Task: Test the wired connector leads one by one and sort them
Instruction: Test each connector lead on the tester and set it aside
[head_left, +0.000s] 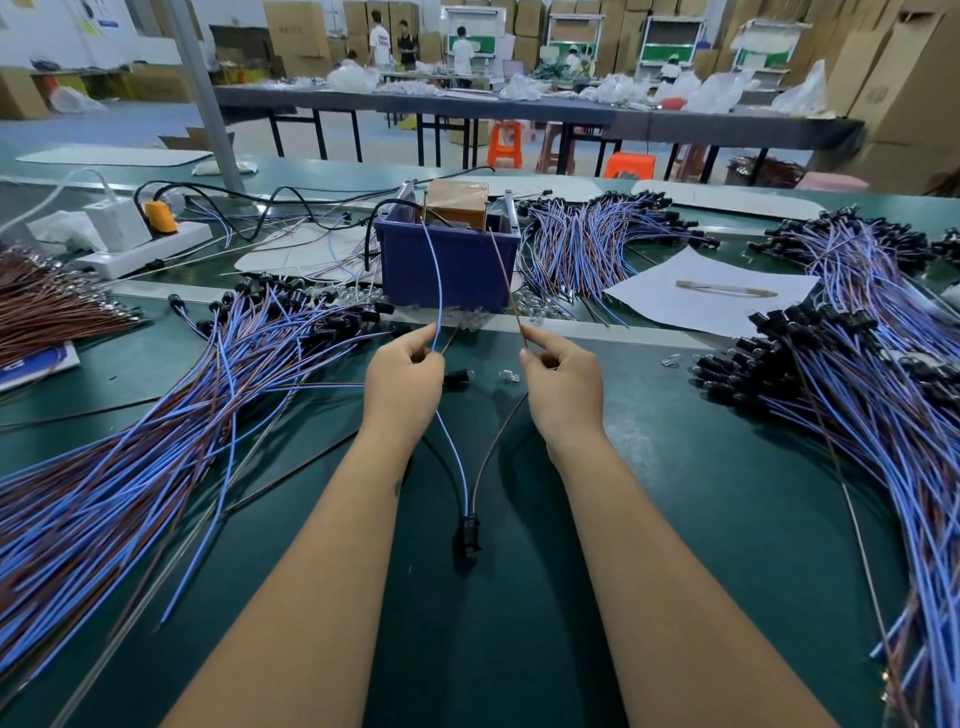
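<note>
While the left hand (402, 376) pinches one blue wire (439, 291), the right hand (563, 382) pinches one brown wire (506, 280) (one connector (467, 535) dangling).

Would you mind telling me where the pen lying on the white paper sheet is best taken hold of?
Judging by its pose, take the slim pale pen at mid-barrel, coming straight down from above. It lies flat on the white paper sheet, long axis running left to right, so a pinch across the barrel fits best. Nothing lies against it, and the right hand is nearer to it.
</note>
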